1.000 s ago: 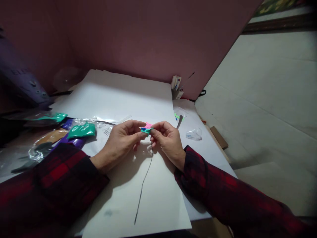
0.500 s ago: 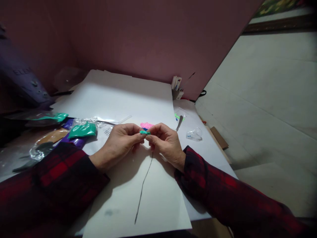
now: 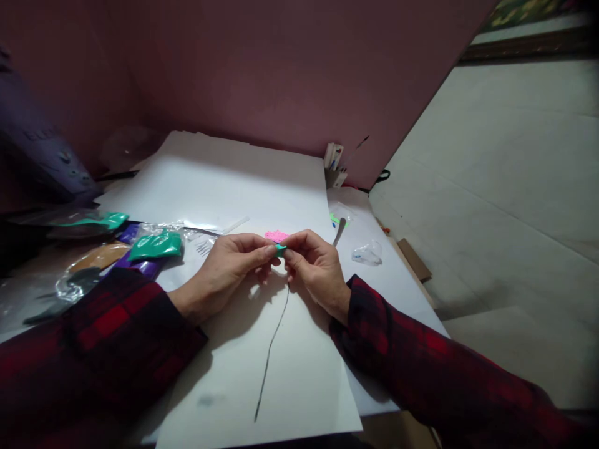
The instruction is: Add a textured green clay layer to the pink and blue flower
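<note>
My left hand (image 3: 229,265) and my right hand (image 3: 314,263) meet over the white paper sheet (image 3: 262,206), fingertips pinched together on a small teal piece (image 3: 279,249). A thin dark wire (image 3: 271,349) hangs from under my right hand and trails across the sheet toward me. A small pink piece (image 3: 276,236) lies on the sheet just behind my fingertips. Both sleeves are red and black plaid.
Plastic bags with teal (image 3: 154,244), purple and tan material lie at the left. A grey metal tool (image 3: 339,229) and a clear plastic bag (image 3: 367,252) rest to the right. Small boxes (image 3: 334,163) stand against the dark pink wall. The table's edge drops off at right.
The pink piece, earlier at my fingertips with the teal one, now lies on the sheet. My fingers have closed tighter on the teal piece, which shows smaller.
</note>
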### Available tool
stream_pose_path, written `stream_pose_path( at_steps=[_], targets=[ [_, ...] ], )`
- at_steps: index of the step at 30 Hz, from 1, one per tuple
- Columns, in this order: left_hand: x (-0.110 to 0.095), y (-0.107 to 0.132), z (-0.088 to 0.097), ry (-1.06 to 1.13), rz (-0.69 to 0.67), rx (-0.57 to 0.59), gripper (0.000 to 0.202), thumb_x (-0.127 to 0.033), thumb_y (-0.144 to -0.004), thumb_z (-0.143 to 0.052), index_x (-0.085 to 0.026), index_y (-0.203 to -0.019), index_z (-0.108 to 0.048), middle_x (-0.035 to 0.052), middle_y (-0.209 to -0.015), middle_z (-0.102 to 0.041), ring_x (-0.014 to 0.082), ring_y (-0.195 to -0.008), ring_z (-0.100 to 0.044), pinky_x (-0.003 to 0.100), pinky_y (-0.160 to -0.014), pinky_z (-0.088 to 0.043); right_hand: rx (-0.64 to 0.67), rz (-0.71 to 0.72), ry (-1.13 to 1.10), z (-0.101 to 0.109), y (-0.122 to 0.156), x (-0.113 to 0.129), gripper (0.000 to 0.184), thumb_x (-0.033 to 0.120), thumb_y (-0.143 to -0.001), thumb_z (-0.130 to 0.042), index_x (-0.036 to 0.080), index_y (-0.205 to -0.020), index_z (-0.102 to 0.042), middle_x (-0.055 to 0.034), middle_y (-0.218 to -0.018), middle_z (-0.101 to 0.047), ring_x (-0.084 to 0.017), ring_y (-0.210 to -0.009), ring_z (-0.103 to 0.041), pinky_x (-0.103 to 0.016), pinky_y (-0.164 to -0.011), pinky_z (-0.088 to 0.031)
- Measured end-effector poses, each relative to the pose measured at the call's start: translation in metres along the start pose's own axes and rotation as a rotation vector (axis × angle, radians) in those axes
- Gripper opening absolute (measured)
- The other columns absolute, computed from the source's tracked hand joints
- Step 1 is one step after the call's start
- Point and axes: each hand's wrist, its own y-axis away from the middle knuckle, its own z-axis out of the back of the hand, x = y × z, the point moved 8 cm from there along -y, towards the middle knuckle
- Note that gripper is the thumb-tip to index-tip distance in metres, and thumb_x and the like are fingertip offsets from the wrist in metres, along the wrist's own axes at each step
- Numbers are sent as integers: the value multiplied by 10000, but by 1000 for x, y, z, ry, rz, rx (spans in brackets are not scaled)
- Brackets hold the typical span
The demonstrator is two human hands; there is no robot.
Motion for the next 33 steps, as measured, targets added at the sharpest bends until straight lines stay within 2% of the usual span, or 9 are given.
stream_pose_path(
  at_steps=[3,6,11,16,20,23,27,29,33],
  targets=[
    [1,-1,1,9,-6,6,138,-283,-747,-720,-154,-796,-717,9,-651,-631,95,-552,-535,216,-554,-430,9,-13,-10,-1,0,1,148,328,-841,-635,203,-904,-587,45,-638,-561,-78,-483,-505,-199,-398,-434],
    [-2,0,1,-41,-17,-5,122,-254,-731,-723,-148,-791,-715,12,-654,-639,99,-547,-531,216,-537,-421,29,-16,9,-2,0,1,175,328,-812,-674,186,-831,-575,40,-648,-576,-67,-489,-507,-200,-432,-430],
    [-5,0,-2,-43,-29,-21,146,-249,-725,-720,-148,-828,-695,10,-676,-642,102,-550,-539,215,-531,-424,20,-5,-14,-1,0,-1,119,285,-823,-655,186,-835,-590,40,-656,-572,-72,-486,-508,-212,-434,-452],
    [-4,-1,0,-86,-26,-33,190,-314,-753,-692,-136,-702,-648,10,-630,-607,97,-508,-513,218,-498,-414,-4,4,1,-1,1,0,88,251,-810,-652,189,-829,-593,43,-649,-565,-74,-492,-510,-215,-440,-464],
    [-3,0,-1,-121,13,-52,204,-312,-713,-727,-135,-700,-628,-16,-566,-574,89,-439,-489,207,-427,-374,-19,-12,21,-1,1,2,83,225,-783,-657,182,-803,-588,46,-636,-561,-72,-490,-508,-210,-431,-469],
    [-6,0,-1,-104,-7,-86,178,-283,-735,-702,-137,-692,-609,-26,-567,-561,73,-415,-462,203,-410,-356,-106,-29,41,6,-1,2,86,194,-751,-662,179,-766,-579,55,-607,-548,-68,-460,-497,-203,-404,-457],
    [-13,0,17,12,-132,-279,121,-231,-744,-677,-136,-719,-606,-11,-620,-578,77,-473,-474,202,-430,-382,-311,-48,30,24,-3,-1,106,186,-735,-664,180,-758,-561,66,-579,-534,-62,-411,-481,-197,-364,-427],
    [-13,0,24,51,-172,-325,123,-220,-739,-685,-133,-793,-617,-2,-633,-597,88,-495,-494,206,-435,-398,-331,-70,0,28,-4,-6,120,218,-752,-665,179,-791,-559,62,-588,-538,-63,-408,-486,-193,-350,-414],
    [-12,-1,15,30,-156,-195,251,-231,-754,-698,-149,-971,-604,9,-664,-645,100,-486,-529,223,-452,-434,-238,-111,-37,22,-5,-14,171,319,-790,-660,182,-836,-569,52,-594,-543,-71,-414,-498,-177,-312,-376]
  ],
)
